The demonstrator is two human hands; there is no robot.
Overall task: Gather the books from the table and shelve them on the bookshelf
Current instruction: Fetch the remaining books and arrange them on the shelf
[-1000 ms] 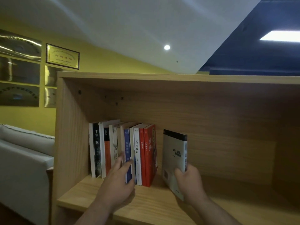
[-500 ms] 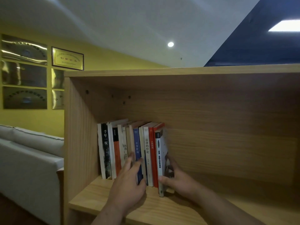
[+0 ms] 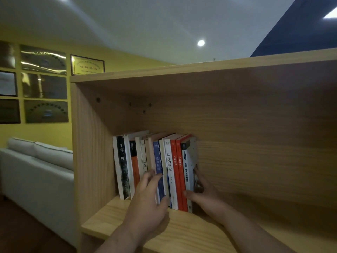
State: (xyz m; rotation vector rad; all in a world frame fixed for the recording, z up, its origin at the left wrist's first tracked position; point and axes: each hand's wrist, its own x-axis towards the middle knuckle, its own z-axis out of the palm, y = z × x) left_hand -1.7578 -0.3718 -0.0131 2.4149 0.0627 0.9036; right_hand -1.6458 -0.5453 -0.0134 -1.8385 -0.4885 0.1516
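Note:
A row of several books (image 3: 155, 165) stands upright at the left end of a wooden bookshelf (image 3: 255, 161). The rightmost one is a grey-and-white book (image 3: 188, 161) with a dark spine top. My right hand (image 3: 204, 196) grips it low down, thumb on the spine and fingers flat on its right cover, holding it against the red books (image 3: 177, 179). My left hand (image 3: 149, 201) lies flat against the spines of the blue and neighbouring books, fingers spread.
The shelf board (image 3: 182, 232) runs bare to the right of the books. The shelf's left side panel (image 3: 91, 152) borders a white sofa (image 3: 36, 172). Framed plaques (image 3: 87, 65) hang on the yellow wall behind.
The grey-and-white book went from being held apart at the right to standing flush against the red books. My left hand stayed on the spines. The view shifted right and closer.

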